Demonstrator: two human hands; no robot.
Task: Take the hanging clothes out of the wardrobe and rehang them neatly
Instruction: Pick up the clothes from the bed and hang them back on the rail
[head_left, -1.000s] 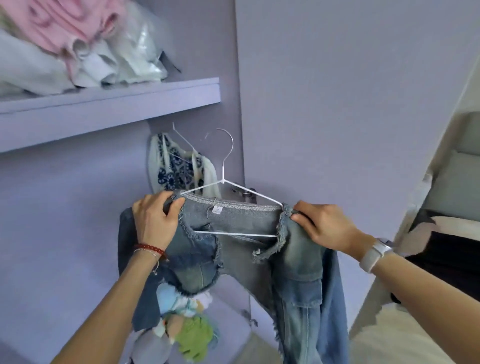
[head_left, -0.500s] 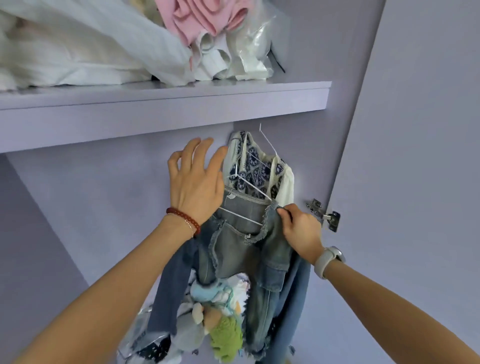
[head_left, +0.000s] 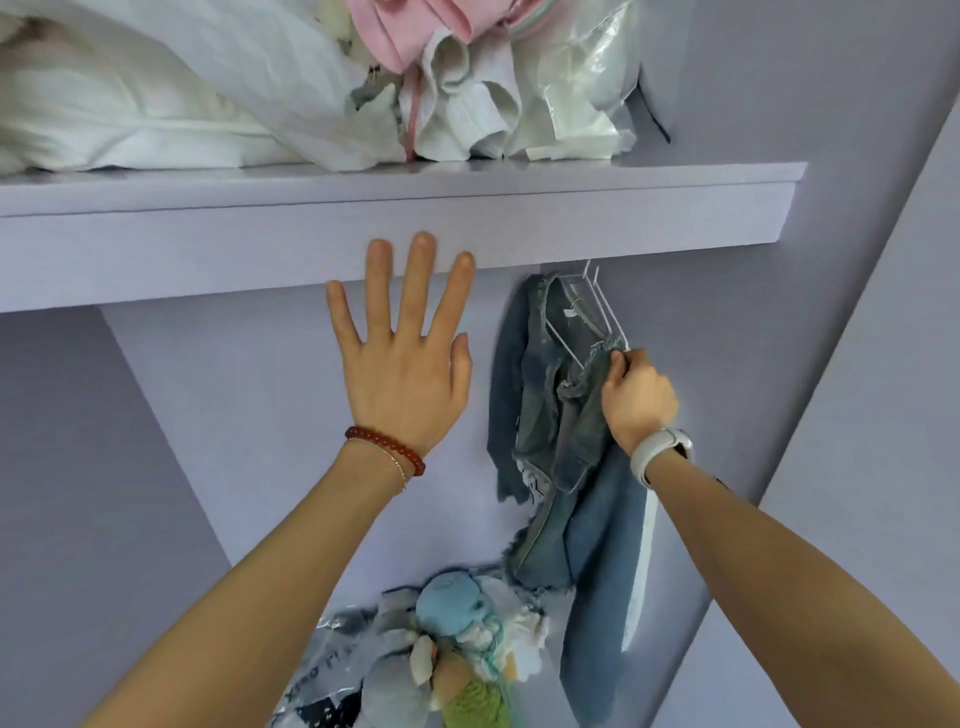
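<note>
L hand (head_left: 402, 374) splayed, empty | R hand (head_left: 636, 397) grips denim (head_left: 550, 415) | hanger (head_left: 597, 312) hook hidden behind shelf (head_left: 395, 244)

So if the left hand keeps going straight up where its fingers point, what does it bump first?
Probably the front edge of the shelf: the left hand is open, and its fingertips already overlap that edge, though depth is unclear.

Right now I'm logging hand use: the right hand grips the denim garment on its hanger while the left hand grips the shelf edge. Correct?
Not quite. The head view shows the left hand open with fingers spread, gripping nothing, in front of the shelf edge. The right hand does grip the denim garment on its hanger.
</note>
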